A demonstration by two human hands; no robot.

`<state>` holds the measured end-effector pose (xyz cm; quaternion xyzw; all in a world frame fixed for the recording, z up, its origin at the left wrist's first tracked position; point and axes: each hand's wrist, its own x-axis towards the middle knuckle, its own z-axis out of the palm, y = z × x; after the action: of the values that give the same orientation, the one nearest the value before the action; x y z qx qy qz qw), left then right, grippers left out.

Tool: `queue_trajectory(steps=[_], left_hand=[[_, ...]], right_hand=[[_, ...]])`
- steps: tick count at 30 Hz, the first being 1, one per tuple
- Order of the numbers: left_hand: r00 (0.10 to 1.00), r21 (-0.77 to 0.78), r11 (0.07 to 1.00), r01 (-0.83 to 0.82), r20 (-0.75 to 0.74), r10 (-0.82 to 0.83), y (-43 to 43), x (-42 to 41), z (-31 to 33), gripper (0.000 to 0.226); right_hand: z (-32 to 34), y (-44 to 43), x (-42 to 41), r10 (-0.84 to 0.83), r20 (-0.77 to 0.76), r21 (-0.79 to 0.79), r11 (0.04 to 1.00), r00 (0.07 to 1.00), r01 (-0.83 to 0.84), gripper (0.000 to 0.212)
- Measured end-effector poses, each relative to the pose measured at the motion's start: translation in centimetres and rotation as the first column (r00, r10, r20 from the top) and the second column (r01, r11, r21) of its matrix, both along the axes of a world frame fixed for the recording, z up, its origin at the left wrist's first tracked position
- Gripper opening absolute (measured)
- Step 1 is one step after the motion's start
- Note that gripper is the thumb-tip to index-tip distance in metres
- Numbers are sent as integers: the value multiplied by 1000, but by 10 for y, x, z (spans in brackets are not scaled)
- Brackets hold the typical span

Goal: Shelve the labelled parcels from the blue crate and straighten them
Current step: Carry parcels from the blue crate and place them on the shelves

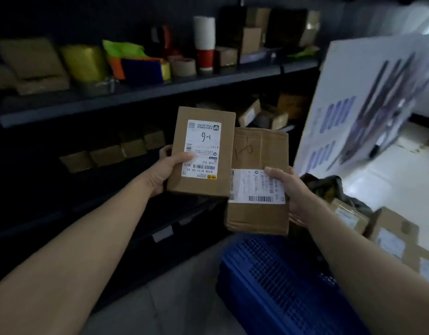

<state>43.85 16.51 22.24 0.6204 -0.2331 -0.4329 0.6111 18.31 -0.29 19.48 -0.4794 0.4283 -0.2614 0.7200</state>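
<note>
Cardboard parcels, one in each hand, held up in front of dark shelving.

Rolls of tape [183, 66], a stack of paper cups [205, 42], coloured bags and small boxes crowd the upper shelf [136, 93]; a row of small boxes [112, 153] sits in shadow on the shelf below, and a white printed board [368, 105] leans at the right. The left hand [166, 169] is closed on the smaller parcel [201, 151], thumb across its white label, which bears a handwritten mark. The right hand [289, 189] grips the larger parcel [258, 181] at its right edge, thumb on the label; the smaller parcel overlaps its left side. Below them the blue crate [281, 281] stands on the floor; its contents cannot be made out. More labelled boxes [389, 233] lie piled just right of it.
</note>
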Motion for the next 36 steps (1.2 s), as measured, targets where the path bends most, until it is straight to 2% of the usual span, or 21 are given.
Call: queue_trajectory(steps=[4,6,8,13,18,22,25,29,32,36], left_hand=[[977,-67,974,-215,-21,214,102,3,37,76],[928,-107,922,-371,0,374,161,2,54,71],[859,-142,853,-502,31,510,227,-2,71,66],[622,-212,624,-752,86,778,402,-31,111,78],[361,-264,374,-889,101,927,575,-94,134,84],[134,-276,163,-947,119,984,718,-176,148,83],[-74,-283,-28,-959,153,986,811,-246,159,78],[-271,-253,-223,-941,175,946,904,-335,159,81],[-390,-246,-344,-906,172,905,955,-398,157,85],[-547,-239,-508,-828,142,825,1004,-466,154,89]], right_hand=[[42,39,56,242,51,-72,968,969,-238,81],[58,70,88,371,75,-101,926,925,-363,87],[75,113,123,498,90,-132,864,863,-485,86],[108,261,199,764,127,-183,645,632,-742,85],[138,437,239,942,151,-267,330,299,-905,91],[161,610,239,985,171,-310,79,26,-947,84],[168,739,214,970,191,-334,-80,-150,-939,96],[170,879,170,911,200,-350,-277,-360,-895,105],[173,966,137,856,190,-352,-397,-480,-848,104],[179,1064,97,795,177,-343,-503,-581,-793,94]])
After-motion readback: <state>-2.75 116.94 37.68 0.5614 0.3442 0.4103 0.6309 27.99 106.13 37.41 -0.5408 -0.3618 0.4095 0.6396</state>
